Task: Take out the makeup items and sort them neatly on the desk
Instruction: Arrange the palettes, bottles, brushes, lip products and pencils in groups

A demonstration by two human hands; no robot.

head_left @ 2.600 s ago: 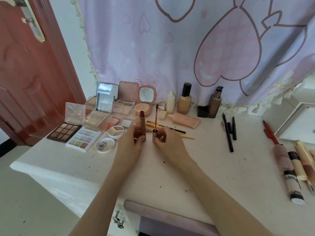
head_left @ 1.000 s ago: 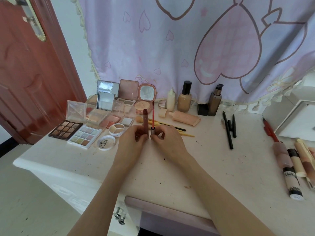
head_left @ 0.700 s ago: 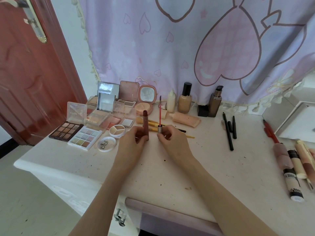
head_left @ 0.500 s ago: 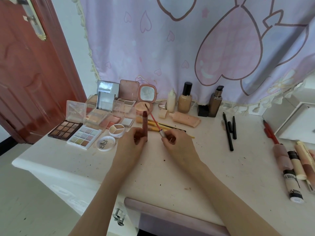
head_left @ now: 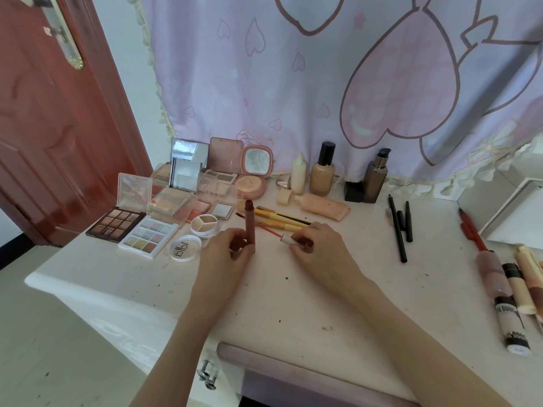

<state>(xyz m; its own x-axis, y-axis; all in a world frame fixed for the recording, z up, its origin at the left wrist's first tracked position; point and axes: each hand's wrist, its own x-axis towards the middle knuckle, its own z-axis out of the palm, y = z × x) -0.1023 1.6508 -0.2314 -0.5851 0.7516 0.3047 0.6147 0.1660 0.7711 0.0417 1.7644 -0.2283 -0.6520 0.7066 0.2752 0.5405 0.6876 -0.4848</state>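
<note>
Near the middle of the desk (head_left: 293, 295) the left hand (head_left: 226, 254) grips one upright lip gloss tube (head_left: 249, 224); the right hand (head_left: 317, 248) pinches its one wand (head_left: 271, 232), tilted. Three black pencils (head_left: 398, 230) lie toward the right edge, two bottles (head_left: 323, 171) stand along the back edge

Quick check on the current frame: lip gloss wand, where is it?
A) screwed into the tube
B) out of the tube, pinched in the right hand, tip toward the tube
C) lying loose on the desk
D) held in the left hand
B: the right hand pinches the wand by its cap, tip angled toward the lip gloss tube, which the left hand holds upright on the desk.
</note>
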